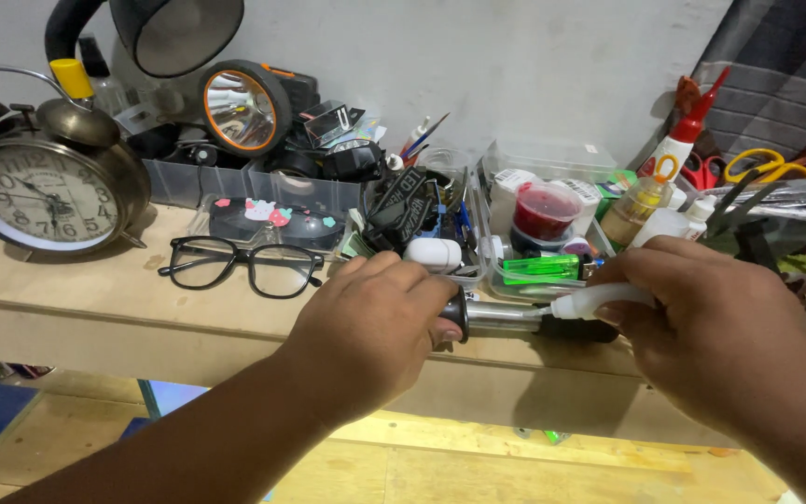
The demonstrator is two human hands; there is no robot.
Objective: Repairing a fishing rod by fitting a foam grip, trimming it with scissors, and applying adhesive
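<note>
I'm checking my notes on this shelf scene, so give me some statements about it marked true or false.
1. The left hand grips a metal cylindrical tool with a black collar. True.
2. The right hand holds yellow-handled scissors. False: it holds a small white squeeze tube; the scissors lie behind.
3. The black-framed glasses lie folded open on the wooden shelf. True.
4. The brass twin-bell alarm clock stands at the shelf's right end. False: left end.
</note>
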